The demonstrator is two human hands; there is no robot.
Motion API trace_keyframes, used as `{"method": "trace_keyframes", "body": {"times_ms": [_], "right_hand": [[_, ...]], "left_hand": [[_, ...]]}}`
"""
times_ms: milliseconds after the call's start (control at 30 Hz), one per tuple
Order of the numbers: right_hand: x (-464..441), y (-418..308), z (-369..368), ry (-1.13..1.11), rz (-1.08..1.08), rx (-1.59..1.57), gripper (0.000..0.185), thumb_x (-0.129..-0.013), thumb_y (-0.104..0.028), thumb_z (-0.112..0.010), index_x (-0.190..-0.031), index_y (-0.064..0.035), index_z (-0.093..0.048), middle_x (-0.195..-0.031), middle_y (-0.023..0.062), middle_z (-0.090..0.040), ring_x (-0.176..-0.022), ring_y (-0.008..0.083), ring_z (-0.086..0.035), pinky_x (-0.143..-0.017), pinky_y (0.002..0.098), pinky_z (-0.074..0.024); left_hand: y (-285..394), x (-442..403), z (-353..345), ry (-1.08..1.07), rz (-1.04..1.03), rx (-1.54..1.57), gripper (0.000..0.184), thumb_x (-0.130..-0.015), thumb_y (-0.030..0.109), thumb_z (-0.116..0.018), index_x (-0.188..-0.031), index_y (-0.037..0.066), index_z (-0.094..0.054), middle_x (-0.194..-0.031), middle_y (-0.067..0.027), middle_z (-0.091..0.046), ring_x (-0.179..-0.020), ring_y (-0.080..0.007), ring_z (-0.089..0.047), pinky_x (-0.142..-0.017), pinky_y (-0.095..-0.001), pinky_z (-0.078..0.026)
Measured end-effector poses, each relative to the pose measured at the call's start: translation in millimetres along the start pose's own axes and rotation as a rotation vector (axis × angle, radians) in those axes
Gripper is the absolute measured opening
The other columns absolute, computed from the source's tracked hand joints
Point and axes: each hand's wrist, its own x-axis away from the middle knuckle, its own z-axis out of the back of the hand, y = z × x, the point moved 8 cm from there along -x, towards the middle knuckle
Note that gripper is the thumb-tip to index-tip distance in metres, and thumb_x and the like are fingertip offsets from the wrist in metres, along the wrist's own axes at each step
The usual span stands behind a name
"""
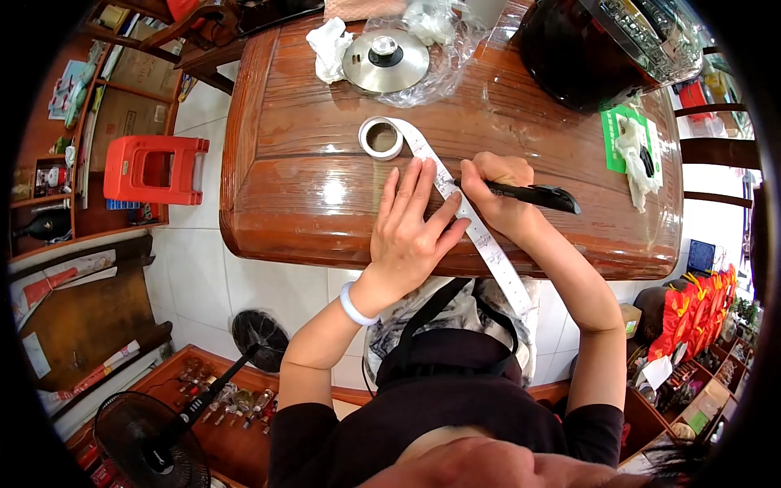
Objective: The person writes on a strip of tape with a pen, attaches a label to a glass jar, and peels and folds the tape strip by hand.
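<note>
A roll of white labels (365,140) stands on the wooden table, its strip (495,254) unwound diagonally toward me and hanging over the near edge. Small dark marks show along the strip. My left hand (408,224) lies flat with fingers stretched out, its fingertips and thumb at the strip's left edge. In my right hand (498,185) is a black pen (541,196), its tip at the strip and its back end pointing right. The fingers wrapped round the pen partly hide it.
Toward the back of the table (301,195) are a glass pot lid (407,73), crumpled tissue (329,49) and clear plastic. A large dark pot (569,65) stands at the back right, near a green sheet (614,138). A red stool (150,169) is on the left.
</note>
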Motion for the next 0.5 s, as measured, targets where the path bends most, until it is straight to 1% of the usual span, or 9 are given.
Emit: {"method": "trace_keyframes", "body": {"times_ms": [67,100,167,200,267,300,400,433,500], "right_hand": [[-2,-4,3,0.025,0.039,0.017,0.030,-0.080,-0.007,-0.062,-0.057,-0.0024,-0.044,-0.050,0.0111,-0.042,-0.042,0.0235,-0.046,-0.042,0.0333,-0.0352],[-2,-3,3,0.027,0.044,0.019,0.030,-0.080,-0.007,-0.062,-0.057,-0.0024,-0.044,-0.050,0.0111,-0.042,-0.042,0.0235,-0.046,-0.042,0.0333,-0.0352],[1,15,11,0.124,-0.127,-0.263,0.027,-0.082,-0.007,-0.061,-0.059,-0.0028,-0.049,-0.051,0.0046,-0.045,-0.044,0.0123,-0.046,-0.043,0.0285,-0.0348],[1,13,12,0.124,-0.116,-0.263,0.027,-0.082,-0.007,-0.061,-0.059,-0.0028,-0.049,-0.051,0.0046,-0.045,-0.044,0.0123,-0.046,-0.043,0.0285,-0.0348],[4,27,15,0.196,-0.305,-0.504,0.024,-0.087,-0.009,-0.053,-0.064,-0.0047,-0.049,-0.060,0.0024,-0.052,-0.051,0.0062,-0.042,-0.047,0.0220,-0.0337],[2,28,15,0.143,-0.310,-0.485,0.023,-0.090,-0.014,-0.049,-0.069,-0.0043,-0.050,-0.062,0.0044,-0.053,-0.050,0.0064,-0.040,-0.046,0.0211,-0.0325],[-6,27,15,-0.002,-0.399,-0.398,0.023,-0.090,-0.016,-0.049,-0.074,-0.0006,-0.056,-0.065,0.0050,-0.054,-0.051,0.0071,-0.042,-0.047,0.0208,-0.0320],[-11,22,18,-0.008,-0.395,-0.397,0.023,-0.090,-0.016,-0.049,-0.074,-0.0006,-0.056,-0.065,0.0050,-0.054,-0.051,0.0071,-0.042,-0.047,0.0208,-0.0320],[-25,-11,21,-0.125,-0.078,-0.325,0.024,-0.089,-0.018,-0.050,-0.081,0.0009,-0.062,-0.068,0.0060,-0.057,-0.055,0.0077,-0.046,-0.048,0.0211,-0.0335]], "left_hand": [[0,0,0,0.006,0.000,-0.001,0.033,-0.068,0.021,-0.074,-0.097,0.006,-0.068,-0.122,-0.0258,-0.051,-0.118,-0.0384,-0.047,-0.099,-0.0499,-0.033],[0,0,0,-0.001,-0.003,0.000,0.032,-0.069,0.022,-0.073,-0.096,0.006,-0.068,-0.122,-0.0266,-0.050,-0.119,-0.0379,-0.046,-0.100,-0.0490,-0.032],[0,1,1,0.000,-0.010,-0.003,0.031,-0.070,0.023,-0.072,-0.095,0.005,-0.068,-0.123,-0.0273,-0.049,-0.120,-0.0374,-0.045,-0.101,-0.0480,-0.031],[0,1,1,0.000,-0.007,0.009,0.030,-0.070,0.023,-0.072,-0.094,0.005,-0.068,-0.123,-0.0273,-0.050,-0.119,-0.0372,-0.045,-0.101,-0.0479,-0.031],[-1,1,3,0.005,-0.004,0.015,0.030,-0.070,0.023,-0.073,-0.094,0.005,-0.068,-0.123,-0.0273,-0.050,-0.119,-0.0370,-0.045,-0.101,-0.0477,-0.032],[-2,1,4,0.012,0.001,0.037,0.030,-0.068,0.022,-0.074,-0.092,0.005,-0.069,-0.123,-0.0266,-0.050,-0.119,-0.0367,-0.046,-0.100,-0.0479,-0.032],[-7,3,9,0.033,0.003,0.072,0.029,-0.066,0.021,-0.075,-0.089,0.005,-0.070,-0.123,-0.0250,-0.051,-0.118,-0.0365,-0.047,-0.099,-0.0479,-0.033],[-9,4,10,0.019,-0.005,0.094,0.028,-0.066,0.021,-0.075,-0.089,0.006,-0.070,-0.123,-0.0245,-0.051,-0.118,-0.0365,-0.047,-0.099,-0.0480,-0.033],[-9,4,11,0.009,-0.012,0.115,0.027,-0.066,0.021,-0.075,-0.088,0.006,-0.070,-0.123,-0.0239,-0.051,-0.118,-0.0365,-0.047,-0.099,-0.0480,-0.033]]}}
